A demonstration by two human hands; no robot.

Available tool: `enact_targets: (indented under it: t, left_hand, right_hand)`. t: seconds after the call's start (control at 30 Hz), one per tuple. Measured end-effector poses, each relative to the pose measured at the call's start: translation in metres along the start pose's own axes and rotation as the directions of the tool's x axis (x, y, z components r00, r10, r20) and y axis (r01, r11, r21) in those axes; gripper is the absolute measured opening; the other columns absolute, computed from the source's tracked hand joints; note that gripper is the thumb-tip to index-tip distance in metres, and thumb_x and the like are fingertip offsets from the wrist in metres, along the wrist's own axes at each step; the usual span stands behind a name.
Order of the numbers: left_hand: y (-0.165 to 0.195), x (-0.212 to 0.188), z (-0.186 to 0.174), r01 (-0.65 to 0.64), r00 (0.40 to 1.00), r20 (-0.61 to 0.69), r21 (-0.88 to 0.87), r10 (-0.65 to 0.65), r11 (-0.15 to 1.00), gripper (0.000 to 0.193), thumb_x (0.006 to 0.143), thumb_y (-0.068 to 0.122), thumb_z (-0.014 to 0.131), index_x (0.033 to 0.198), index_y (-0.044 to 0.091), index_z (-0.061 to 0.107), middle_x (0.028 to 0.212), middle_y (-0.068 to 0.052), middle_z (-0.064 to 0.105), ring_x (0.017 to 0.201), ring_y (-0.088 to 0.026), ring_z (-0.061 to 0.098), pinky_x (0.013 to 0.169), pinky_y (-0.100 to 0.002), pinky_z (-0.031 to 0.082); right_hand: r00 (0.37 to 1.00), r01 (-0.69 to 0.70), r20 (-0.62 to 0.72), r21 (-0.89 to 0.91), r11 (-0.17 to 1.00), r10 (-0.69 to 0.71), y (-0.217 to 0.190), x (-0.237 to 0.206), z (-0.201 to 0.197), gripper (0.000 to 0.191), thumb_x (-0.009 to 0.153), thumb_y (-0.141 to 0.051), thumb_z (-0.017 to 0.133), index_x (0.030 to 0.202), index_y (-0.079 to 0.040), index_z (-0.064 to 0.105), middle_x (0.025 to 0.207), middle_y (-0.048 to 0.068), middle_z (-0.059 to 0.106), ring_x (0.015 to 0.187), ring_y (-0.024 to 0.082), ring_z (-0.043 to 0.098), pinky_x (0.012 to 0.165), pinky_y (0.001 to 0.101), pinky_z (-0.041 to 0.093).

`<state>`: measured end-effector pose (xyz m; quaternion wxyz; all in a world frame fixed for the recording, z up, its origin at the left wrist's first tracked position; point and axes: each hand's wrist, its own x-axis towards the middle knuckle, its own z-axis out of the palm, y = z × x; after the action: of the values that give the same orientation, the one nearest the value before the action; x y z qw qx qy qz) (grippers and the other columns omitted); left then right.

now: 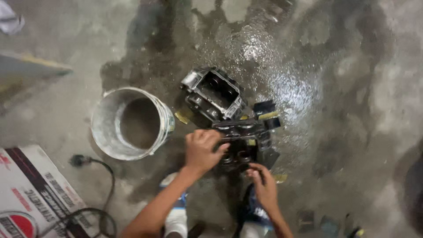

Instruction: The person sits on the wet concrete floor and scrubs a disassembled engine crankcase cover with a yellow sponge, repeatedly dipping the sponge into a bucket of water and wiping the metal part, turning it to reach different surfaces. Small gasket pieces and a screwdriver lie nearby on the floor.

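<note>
A wet concrete floor [335, 132] fills the frame, dark with spilled liquid that glistens under overhead light near the middle. At the lower left corner lies a flattened cardboard box [31, 189] in white, red and black, with a black cable [99, 176] looping across its edge. Beside it, just left of centre, stands a pale plastic bucket [132, 122], tipped toward the viewer and showing a grimy inside.

Right of the bucket, on the wettest patch, sit two greasy metal castings. The farther one, a grey housing [213, 93], lies open side up, its long axis running from upper left to lower right. Touching its near end is the dark engine part [246, 141] under the person's hands, set crosswise with round bores showing on its near face and small yellow scraps around it.

The left hand [202, 150] rests on the left end of the engine part, fingers curled down over its top edge in a gripping hold. The right hand [264, 185] comes up from below at the part's near right corner, fingers drawn together as if pinching something small against the metal; what sits between them cannot be made out. The part lies directly ahead of both hands, away from the body, and the left hand has the fuller contact. The person's shoes [176, 216], blue and white, show at the bottom edge, planted either side of the arms.
</note>
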<state>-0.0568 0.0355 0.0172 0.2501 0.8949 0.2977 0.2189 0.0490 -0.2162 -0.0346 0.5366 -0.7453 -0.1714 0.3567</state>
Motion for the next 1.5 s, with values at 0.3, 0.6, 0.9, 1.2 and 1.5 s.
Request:
enact_targets:
  t: [0.3, 0.6, 0.9, 1.2, 1.5]
  left_hand:
    - [-0.024, -0.011, -0.006, -0.152, 0.984, -0.099, -0.022, 0.149, 0.988, 0.022, 0.085, 0.031, 0.078, 0.101, 0.016, 0.075, 0.110, -0.002, 0.073, 0.104, -0.025, 0.062, 0.089, -0.047, 0.043]
    - [-0.070, -0.022, 0.008, -0.159, 0.986, -0.023, -0.462, 0.167, 0.872, 0.018, 0.091, 0.002, 0.070, 0.109, 0.004, 0.075, 0.110, -0.012, 0.076, 0.107, -0.031, 0.071, 0.095, -0.040, 0.057]
    - [-0.038, -0.009, 0.002, 0.115, 0.975, -0.123, -0.438, -0.186, 0.891, 0.011, 0.090, 0.004, 0.073, 0.101, 0.003, 0.073, 0.104, -0.013, 0.073, 0.102, -0.031, 0.071, 0.089, -0.041, 0.057]
    - [-0.031, -0.002, -0.004, -0.069, 0.997, 0.013, -0.170, 0.073, 0.983, 0.014, 0.090, 0.011, 0.069, 0.101, 0.004, 0.072, 0.101, -0.010, 0.068, 0.101, -0.032, 0.060, 0.089, -0.044, 0.048]
    - [-0.030, 0.017, -0.008, -0.145, 0.976, 0.135, -0.185, 0.172, 0.972, 0.007, 0.088, 0.010, 0.070, 0.094, 0.007, 0.073, 0.088, -0.009, 0.065, 0.091, -0.032, 0.060, 0.080, -0.044, 0.047]
  right_hand:
    - [0.997, -0.052, 0.061, -0.035, 0.998, 0.054, -0.004, -0.006, -0.014, 0.034, 0.100, -0.015, 0.060, 0.131, 0.000, 0.061, 0.111, 0.009, 0.072, 0.104, 0.015, 0.069, 0.094, 0.0304, 0.054]
    - [0.994, -0.065, 0.086, 0.023, 0.998, 0.063, 0.008, -0.002, 0.003, 0.034, 0.099, -0.013, 0.063, 0.131, 0.000, 0.061, 0.109, 0.006, 0.072, 0.101, 0.013, 0.067, 0.092, 0.0295, 0.053]
    - [0.995, -0.077, 0.065, 0.098, 0.992, 0.070, 0.009, -0.009, -0.009, 0.032, 0.101, -0.012, 0.061, 0.131, 0.000, 0.060, 0.108, 0.005, 0.069, 0.100, 0.013, 0.065, 0.092, 0.0286, 0.053]
    - [0.994, -0.108, 0.030, 0.106, 0.989, 0.105, 0.032, -0.017, -0.024, 0.034, 0.100, -0.013, 0.062, 0.132, -0.001, 0.060, 0.107, 0.005, 0.070, 0.099, 0.012, 0.066, 0.090, 0.0282, 0.053]
    - [0.991, 0.133, 0.026, -0.085, 0.987, -0.132, -0.031, 0.001, -0.008, 0.033, 0.095, -0.016, 0.069, 0.126, -0.003, 0.065, 0.110, 0.008, 0.071, 0.103, 0.017, 0.068, 0.093, 0.0305, 0.053]
